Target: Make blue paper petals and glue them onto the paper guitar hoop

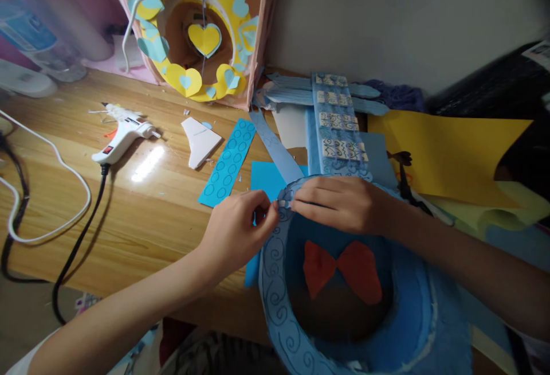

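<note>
Blue, scroll-patterned ring [275, 283] in the head view: its rim sits right at the left hand's [240, 223] pinching grip; the right hand [344, 203] lays fingers just beside, whether pinching I cannot tell. The red bow [320, 269] shows below the right grip. Light, even fingertip pressure should keep the edge flush, uncreased.

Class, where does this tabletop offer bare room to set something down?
Mostly bare tabletop lies between the glue gun, circle-marked blue strip and left hand. Crowded: beyond the right hand, where a patterned blue panel and yellow sheet lie.
</note>
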A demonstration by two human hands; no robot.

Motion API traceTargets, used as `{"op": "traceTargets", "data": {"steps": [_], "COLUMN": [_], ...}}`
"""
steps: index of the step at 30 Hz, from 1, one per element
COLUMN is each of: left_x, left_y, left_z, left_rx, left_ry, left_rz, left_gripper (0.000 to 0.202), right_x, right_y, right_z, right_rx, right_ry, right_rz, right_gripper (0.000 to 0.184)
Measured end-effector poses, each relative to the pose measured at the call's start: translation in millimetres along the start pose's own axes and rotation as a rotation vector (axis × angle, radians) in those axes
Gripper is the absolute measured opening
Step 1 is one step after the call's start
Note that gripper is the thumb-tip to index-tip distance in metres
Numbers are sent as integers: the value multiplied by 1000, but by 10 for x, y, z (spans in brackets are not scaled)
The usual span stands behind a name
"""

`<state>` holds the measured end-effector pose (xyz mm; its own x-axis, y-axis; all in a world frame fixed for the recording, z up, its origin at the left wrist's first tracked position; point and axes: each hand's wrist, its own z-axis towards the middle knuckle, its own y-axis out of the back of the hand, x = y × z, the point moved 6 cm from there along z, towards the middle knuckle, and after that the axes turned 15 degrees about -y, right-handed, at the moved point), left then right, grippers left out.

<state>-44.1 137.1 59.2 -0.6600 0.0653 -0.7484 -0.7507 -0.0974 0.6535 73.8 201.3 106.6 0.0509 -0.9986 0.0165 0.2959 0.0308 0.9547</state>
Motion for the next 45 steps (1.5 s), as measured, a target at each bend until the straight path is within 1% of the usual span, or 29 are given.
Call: {"op": "traceTargets", "data": {"steps": [5, 9, 12, 15, 19, 25, 27, 32, 38, 45], "left_x": [1, -18, -34, -41, -42, -22, -18, -27, -60, -39], "left_y": [-4, 11, 35, 61, 92, 93, 103, 129, 95, 111], "left_z": [6, 21, 44, 82, 144, 200, 214, 231, 219, 205], "left_rx": [-5, 9, 47, 94, 141, 252, 267, 251, 253, 236], "left_ry": [-3, 15, 45, 67, 59, 63, 59, 37, -11, -29], "left_rz": [-7, -14, 6, 35, 74, 50, 54, 79, 27, 78], "left_gripper": [33, 33, 32, 32, 30, 28, 28, 29, 28, 33], "right_x": [36, 71, 80, 85, 108, 111, 104, 107, 93, 108], "right_y": [-5, -33, -45, -27, 9, 11, -1, -9, -19, -46], "right_z": [19, 16, 14, 23, 26, -3, -9, -16, -11, -13], "right_rx": [-5, -29, -26, -33, -45, -64, -67, -86, -101, -116], "right_ry": [103, 238, 309, 342, 383, 399, 388, 381, 392, 406], "right_rz": [-95, -194, -250, -289, -293, -262, -265, -255, -253, -300], "right_gripper": [14, 12, 12, 12, 13, 10, 9, 9, 9, 13]}}
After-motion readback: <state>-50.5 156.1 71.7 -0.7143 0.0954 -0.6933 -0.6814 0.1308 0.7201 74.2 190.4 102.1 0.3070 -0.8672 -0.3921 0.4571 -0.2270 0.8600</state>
